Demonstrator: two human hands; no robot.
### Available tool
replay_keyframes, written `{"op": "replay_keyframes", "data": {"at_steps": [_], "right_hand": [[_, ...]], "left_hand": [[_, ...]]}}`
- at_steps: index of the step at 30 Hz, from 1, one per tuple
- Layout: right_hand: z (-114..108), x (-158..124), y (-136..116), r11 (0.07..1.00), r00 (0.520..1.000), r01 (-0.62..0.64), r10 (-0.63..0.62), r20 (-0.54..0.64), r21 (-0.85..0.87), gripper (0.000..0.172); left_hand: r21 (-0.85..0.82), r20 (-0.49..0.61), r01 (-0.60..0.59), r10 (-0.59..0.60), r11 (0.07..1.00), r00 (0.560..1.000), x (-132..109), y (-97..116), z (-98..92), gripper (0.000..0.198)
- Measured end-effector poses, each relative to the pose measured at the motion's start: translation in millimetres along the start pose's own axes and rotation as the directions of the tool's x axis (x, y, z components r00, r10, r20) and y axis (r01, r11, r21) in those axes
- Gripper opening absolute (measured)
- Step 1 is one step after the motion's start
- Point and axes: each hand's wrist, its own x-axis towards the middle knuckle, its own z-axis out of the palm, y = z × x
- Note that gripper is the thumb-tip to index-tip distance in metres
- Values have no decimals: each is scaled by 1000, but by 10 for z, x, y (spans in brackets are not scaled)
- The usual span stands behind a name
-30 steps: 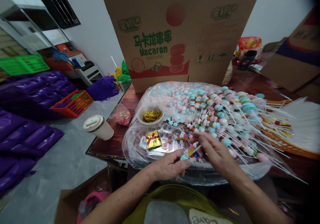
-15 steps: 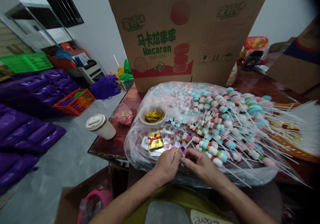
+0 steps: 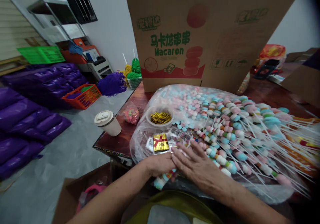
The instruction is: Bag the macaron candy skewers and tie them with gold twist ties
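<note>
A marshmallow skewer (image 3: 161, 182), apparently in a clear wrapper, shows below my hands near the table's front edge. My left hand (image 3: 162, 163) is around it, its fingers mostly hidden. Across the left fingertips lies my right hand (image 3: 196, 165), fingers stretched out and fairly flat, its palm side out of sight. Just beyond is a gold packet (image 3: 160, 142) of twist ties on printed clear wrappers (image 3: 173, 135). A white bowl (image 3: 160, 124) holds loose gold ties. Many pastel marshmallow skewers (image 3: 225, 135) on white sticks are heaped to the right.
A large cardboard box (image 3: 172, 67) stands behind the clear plastic sheet (image 3: 136, 142). At left are a lidded cup (image 3: 110, 125) and a bag of pink candy (image 3: 131, 114). An orange basket (image 3: 297, 154) sits at right. An open carton (image 3: 67, 192) is below the table.
The skewer's coloured end now shows below my hands. My right hand has gone from pinching by the left fingers to lying stretched over them. The view has shifted left.
</note>
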Motion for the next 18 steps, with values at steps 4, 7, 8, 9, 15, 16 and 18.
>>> {"op": "replay_keyframes", "data": {"at_steps": [4,7,8,9,15,16,18], "right_hand": [[118,11,-48,981,971,196,-194,142,1,32],[232,81,-122,994,972,45,-67,225,103,21],[257,122,-152,980,963,-82,32,268,180,19],[272,172,-181,943,941,-212,126,313,257,18],[135,688,-112,563,732,-622,172,659,544,38],[111,827,-15,587,711,-619,134,691,522,37],[125,1155,263,709,714,-544,110,691,449,33]], "left_hand": [[-40,315,118,-100,992,944,-25,-8,-72,28],[257,271,3,-75,966,960,-77,37,-186,22],[399,186,-56,-21,915,982,-110,50,-226,18],[548,93,-98,56,831,994,-153,56,-263,14],[977,74,-184,634,109,770,-484,-111,-402,12],[980,46,-168,693,109,719,-526,-157,-426,14],[951,-141,-122,748,285,649,-585,-241,-477,20]]}}
